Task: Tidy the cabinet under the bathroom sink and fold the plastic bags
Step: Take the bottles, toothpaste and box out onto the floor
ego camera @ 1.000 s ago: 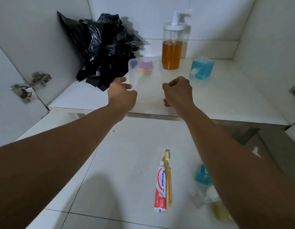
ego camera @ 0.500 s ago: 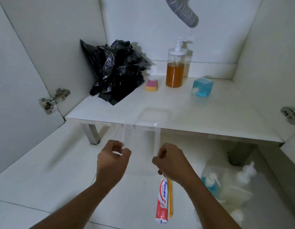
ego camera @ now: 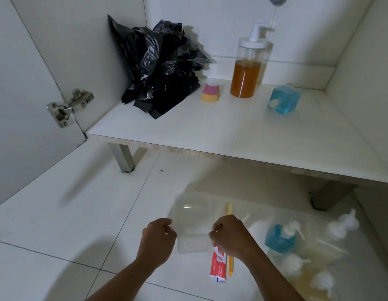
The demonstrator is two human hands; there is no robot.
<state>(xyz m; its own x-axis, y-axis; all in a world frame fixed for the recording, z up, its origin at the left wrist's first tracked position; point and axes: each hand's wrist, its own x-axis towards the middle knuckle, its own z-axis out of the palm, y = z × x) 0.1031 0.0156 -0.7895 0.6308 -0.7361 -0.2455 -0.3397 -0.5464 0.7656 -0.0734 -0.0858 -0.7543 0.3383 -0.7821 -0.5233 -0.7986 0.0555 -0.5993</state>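
A clear plastic container point(ego camera: 192, 222) is low over the floor tiles, gripped at its left edge by my left hand point(ego camera: 157, 241) and at its right edge by my right hand point(ego camera: 229, 237). A crumpled heap of black plastic bags point(ego camera: 160, 68) fills the back left corner of the white cabinet shelf point(ego camera: 210, 127). Also on the shelf are a pink and yellow sponge point(ego camera: 210, 93), a pump bottle of amber liquid point(ego camera: 246, 68) and a small blue soap bottle point(ego camera: 284, 98) lying on its side.
On the floor under my right hand lie a red toothpaste tube point(ego camera: 218, 268) and an orange toothbrush point(ego camera: 230, 263). A clear bin point(ego camera: 319, 242) of several pump bottles stands at the lower right. The cabinet door hinge point(ego camera: 69, 106) is on the left, metal shelf legs point(ego camera: 123, 158) below.
Both hands have carried the clear container off the shelf and down to the floor in front of the cabinet. The sponge stays on the shelf.
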